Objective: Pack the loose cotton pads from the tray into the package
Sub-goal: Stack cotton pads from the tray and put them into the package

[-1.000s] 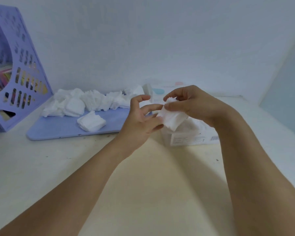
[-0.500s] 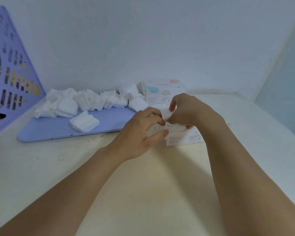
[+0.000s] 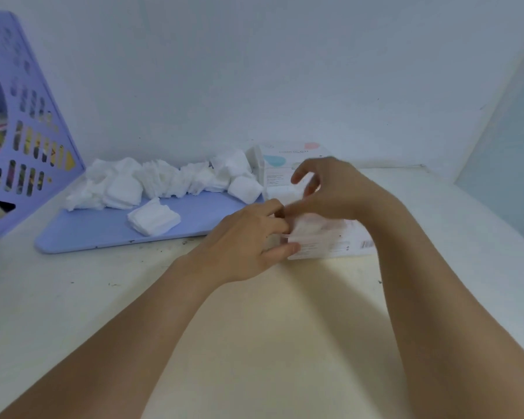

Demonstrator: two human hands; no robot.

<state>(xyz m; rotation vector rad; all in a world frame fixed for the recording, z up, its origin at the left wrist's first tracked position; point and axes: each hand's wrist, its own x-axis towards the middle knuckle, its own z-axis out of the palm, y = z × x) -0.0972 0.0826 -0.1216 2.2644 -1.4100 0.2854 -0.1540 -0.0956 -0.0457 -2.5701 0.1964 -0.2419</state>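
- Soft white cotton is what I am dealing with: the pads (image 3: 164, 182) lie heaped along the far edge of the lilac tray (image 3: 97, 234), with one small neat stack (image 3: 153, 219) apart from them near the tray's middle; plenty is left to pack.
- The package (image 3: 327, 237) sits on the table (image 3: 73, 297) just right of the tray, a thin crinkly film bag, partly covered by both my hands; a printed box (image 3: 288, 164) stands just beyond it against the wall.
- My left hand (image 3: 248, 237) has its fingers curled onto the near-left end of the package, thumb under the edge, pinching the film; I judge it is holding the mouth open or steady.
- My right hand (image 3: 330, 189) hovers over the package's far side with fingers loosely bent; it is blurred, and I cannot tell whether it holds anything.
- Handling, as I judge it: the pads are nearly weightless, limp and fluffy; a stack will fan out or shed layers if pinched at a corner, so I would take it flat between thumb and fingers across the middle; the film is slippery and collapses, so one hand must keep the opening spread.
- A lilac file rack (image 3: 18, 131) stands at the far left, out of the way.
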